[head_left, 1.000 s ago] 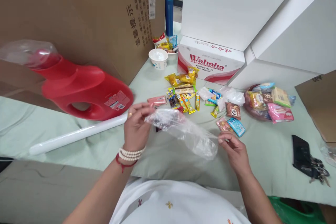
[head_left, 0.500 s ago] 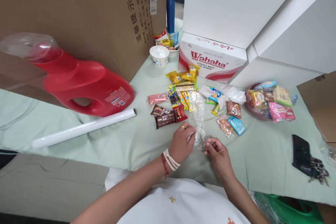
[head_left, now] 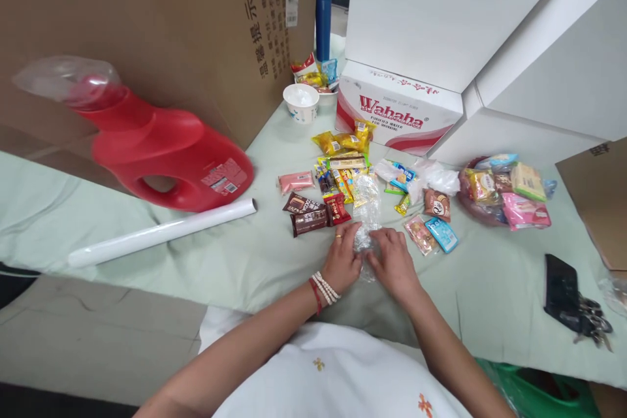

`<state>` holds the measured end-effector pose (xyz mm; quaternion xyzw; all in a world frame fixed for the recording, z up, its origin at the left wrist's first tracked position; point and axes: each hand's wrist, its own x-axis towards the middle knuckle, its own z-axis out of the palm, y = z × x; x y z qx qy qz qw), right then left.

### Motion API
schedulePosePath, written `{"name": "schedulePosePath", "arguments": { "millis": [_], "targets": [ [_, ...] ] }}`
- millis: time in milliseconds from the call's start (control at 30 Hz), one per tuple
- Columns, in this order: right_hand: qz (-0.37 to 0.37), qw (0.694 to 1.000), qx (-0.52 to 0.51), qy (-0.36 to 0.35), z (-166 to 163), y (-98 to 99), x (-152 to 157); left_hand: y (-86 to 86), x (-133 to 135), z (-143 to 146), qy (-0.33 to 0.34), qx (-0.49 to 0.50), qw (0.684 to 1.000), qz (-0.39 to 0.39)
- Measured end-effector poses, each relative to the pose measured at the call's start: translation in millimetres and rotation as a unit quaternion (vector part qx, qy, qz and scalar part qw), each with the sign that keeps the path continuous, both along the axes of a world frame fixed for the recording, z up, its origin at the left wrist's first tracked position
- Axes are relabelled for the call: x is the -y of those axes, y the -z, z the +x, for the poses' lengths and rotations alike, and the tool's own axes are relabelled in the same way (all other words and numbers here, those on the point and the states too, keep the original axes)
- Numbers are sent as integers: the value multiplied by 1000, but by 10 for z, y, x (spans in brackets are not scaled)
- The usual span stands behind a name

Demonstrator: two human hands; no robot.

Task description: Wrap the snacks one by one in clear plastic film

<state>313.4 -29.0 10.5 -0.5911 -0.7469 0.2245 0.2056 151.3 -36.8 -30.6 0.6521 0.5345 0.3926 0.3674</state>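
Note:
A crinkled clear plastic bag (head_left: 366, 199) lies lengthwise on the green-clothed table in front of me. My left hand (head_left: 343, 260) has its bent fingers and thumb on the left edge of the bag. On the opposite edge, the thumb and fingers of my right hand (head_left: 396, 264) hold the plastic. The bag's far end reaches yellow snack packets (head_left: 343, 184). Left of my left hand are a dark brown snack packet (head_left: 309, 219), a red packet (head_left: 337, 209) and a pink packet (head_left: 296, 181). A blue packet (head_left: 441, 234) rests to my right hand's right.
A red jug (head_left: 186, 144) and a white roll (head_left: 166, 234) lie at the left. Behind the snacks stand a paper cup (head_left: 301, 104) and a Wahaha carton (head_left: 399, 111). Farther right are a filled snack basket (head_left: 473, 208), a black pouch (head_left: 561, 287) and keys (head_left: 594, 321).
Both hands have moved forward along the plastic bag, and the right hand has turned from a fingertip pinch to resting over the bag's edge. The bag lies flatter now. The camera view shifted slightly.

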Motion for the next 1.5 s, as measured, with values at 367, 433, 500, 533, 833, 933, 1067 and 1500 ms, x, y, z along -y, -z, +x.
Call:
{"name": "schedulePosePath", "arguments": {
  "millis": [367, 433, 500, 533, 833, 933, 1067, 1500],
  "targets": [
    [0, 987, -125, 104, 149, 42, 95, 29, -128, -7, -72, -5, 997, -35],
    [23, 996, -79, 45, 39, -36, 149, 33, -135, -38, -80, -2, 996, -30],
    [34, 999, -20, 5, -64, -66, 180, 31, -132, -69, -84, -1, 996, -25],
    [31, 999, 8, -1, -95, -58, 185, 28, -128, -79, -84, -1, 996, -23],
    [-10, 991, -88, 102, 144, 120, 122, 16, -119, -38, -71, -15, 997, -16],
    [38, 996, -55, 56, 69, 23, 182, 21, -121, -42, -70, -20, 997, -16],
    [65, 997, 44, 16, -97, -72, 214, 29, -116, -70, -74, -22, 997, -14],
    [-103, 943, -300, 105, 31, 63, 81, -58, -108, 27, -87, -14, 994, -63]
  ]
}}
